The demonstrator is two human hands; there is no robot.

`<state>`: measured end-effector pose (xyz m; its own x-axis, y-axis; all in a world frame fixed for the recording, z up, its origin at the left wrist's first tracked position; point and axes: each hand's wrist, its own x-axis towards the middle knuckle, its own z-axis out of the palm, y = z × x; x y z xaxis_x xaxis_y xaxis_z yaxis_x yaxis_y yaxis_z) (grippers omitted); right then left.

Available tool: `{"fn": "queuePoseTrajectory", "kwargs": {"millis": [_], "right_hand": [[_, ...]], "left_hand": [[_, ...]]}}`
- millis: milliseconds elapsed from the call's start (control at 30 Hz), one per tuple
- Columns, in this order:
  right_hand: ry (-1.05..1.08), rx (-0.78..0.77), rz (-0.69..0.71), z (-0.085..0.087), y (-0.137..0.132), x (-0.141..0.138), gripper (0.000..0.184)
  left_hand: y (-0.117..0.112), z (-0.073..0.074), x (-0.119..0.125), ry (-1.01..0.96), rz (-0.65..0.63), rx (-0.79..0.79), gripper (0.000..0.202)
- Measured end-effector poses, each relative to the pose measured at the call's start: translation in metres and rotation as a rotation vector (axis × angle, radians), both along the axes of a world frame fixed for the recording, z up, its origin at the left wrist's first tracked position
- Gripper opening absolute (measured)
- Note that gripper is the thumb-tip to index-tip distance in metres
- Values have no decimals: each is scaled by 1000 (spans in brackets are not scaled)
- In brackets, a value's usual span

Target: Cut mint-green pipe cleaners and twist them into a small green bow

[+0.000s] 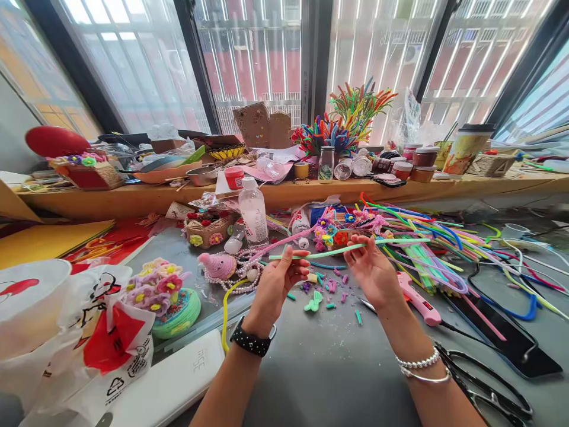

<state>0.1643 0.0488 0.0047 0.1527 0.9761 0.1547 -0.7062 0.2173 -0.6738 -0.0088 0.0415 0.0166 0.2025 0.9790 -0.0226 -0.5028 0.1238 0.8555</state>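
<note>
dark flat device [511, 347] lay right of the pink glue gun [420, 302], on its near side. left of the gun, your left hand [281, 281] had thumb and fingers clamped on the mint-green pipe cleaner [328, 253] near one end; your right hand [372, 274] pinched it farther along, so it was held up off the table. green bow-shaped piece [313, 301] sat left of the gun. loose pipe cleaners [422, 264] sprawled beyond it; bottle [253, 214] stood farther off, left.
</note>
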Motion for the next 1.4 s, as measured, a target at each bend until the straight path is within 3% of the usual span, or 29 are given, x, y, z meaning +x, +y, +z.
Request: {"fn": "queuePoseTrajectory", "kwargs": {"millis": [100, 200, 300, 433, 500, 633, 833, 1100, 1400], "right_hand": [[-19, 38, 64, -1, -3, -2, 14], [-188, 71, 33, -2, -6, -7, 17], [-494, 101, -80, -6, -9, -13, 21], [-1021, 194, -235, -8, -12, -15, 27], [-1146, 268, -256, -8, -12, -13, 28], [-1064, 239, -213, -9, -9, -8, 21], [-1076, 196, -180, -15, -7, -3, 21], [-1082, 248, -80, -15, -5, 0, 18], [-1313, 361, -108, -11, -6, -3, 20]], "left_hand": [[2, -3, 0, 52, 94, 16, 25], [3, -4, 0, 152, 246, 68, 23], [3, -4, 1, 234, 297, 105, 24], [2, -3, 2, 319, 269, 163, 25], [2, -3, 1, 321, 283, 180, 26], [1, -2, 0, 290, 304, 184, 27], [0, 0, -1, 300, 357, 280, 49], [2, 0, -9, 435, 416, 380, 31], [3, 0, -13, 514, 434, 402, 14]]}}
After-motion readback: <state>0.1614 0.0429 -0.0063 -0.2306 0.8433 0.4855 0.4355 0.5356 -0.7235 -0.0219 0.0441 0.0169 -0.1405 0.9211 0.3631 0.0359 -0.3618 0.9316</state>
